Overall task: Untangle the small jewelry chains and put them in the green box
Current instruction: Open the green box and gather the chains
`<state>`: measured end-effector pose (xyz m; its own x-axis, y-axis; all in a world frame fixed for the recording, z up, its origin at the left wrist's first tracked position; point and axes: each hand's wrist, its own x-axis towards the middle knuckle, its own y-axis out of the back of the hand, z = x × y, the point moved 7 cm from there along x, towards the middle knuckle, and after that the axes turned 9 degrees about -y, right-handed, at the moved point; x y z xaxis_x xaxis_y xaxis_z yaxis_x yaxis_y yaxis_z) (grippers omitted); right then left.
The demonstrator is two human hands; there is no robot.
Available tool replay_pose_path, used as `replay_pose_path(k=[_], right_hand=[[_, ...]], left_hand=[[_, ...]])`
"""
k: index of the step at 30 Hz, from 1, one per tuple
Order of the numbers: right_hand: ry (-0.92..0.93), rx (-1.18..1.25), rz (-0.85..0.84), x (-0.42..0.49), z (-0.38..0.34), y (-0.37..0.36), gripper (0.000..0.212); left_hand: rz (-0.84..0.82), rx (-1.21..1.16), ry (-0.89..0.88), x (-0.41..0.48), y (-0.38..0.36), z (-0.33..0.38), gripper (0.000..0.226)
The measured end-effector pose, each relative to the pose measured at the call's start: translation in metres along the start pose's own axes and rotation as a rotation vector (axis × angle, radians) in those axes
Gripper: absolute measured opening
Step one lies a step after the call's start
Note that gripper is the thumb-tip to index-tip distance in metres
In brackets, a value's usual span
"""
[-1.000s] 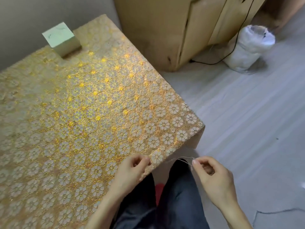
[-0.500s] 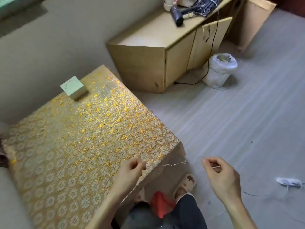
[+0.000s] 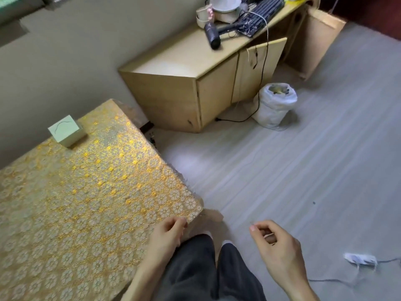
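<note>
**Hair-fine chain worked off the table's edge, box far off**

Both hands sit low in the view, about six o'clock, just off the near corner of the gold-flowered table. The left hand has its fingers curled, thumb and forefinger nipped together right at that corner. The right hand, at its three o'clock and well apart, is curled the same way, with a pale strand of the chain showing inside its fingers. Between the hands the chain is too fine for me to make out.

The green box stands at the table's far corner, around ten o'clock, apparently closed.

My worry is that the work hangs over knees and bare floor, not the cloth. If either pinch slips, the strand could vanish against that pale floor. Pulling the hands wider might also cinch any knot tighter
</note>
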<state>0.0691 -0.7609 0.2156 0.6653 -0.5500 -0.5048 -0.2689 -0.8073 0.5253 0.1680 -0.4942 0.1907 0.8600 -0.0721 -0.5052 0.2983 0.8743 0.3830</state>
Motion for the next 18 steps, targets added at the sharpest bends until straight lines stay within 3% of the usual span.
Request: replay_pose_path(k=[6,18], right_hand=[[0.058,-0.043,0.017,0.056,-0.031,0.028,0.015],[0.117,-0.189,-0.063,0.208,-0.141,0.042,0.018]], left_hand=[[-0.054,-0.078,0.022,0.030,-0.042,0.036,0.032],[0.038,-0.164,0.039,0.171,-0.061,0.120,0.029]])
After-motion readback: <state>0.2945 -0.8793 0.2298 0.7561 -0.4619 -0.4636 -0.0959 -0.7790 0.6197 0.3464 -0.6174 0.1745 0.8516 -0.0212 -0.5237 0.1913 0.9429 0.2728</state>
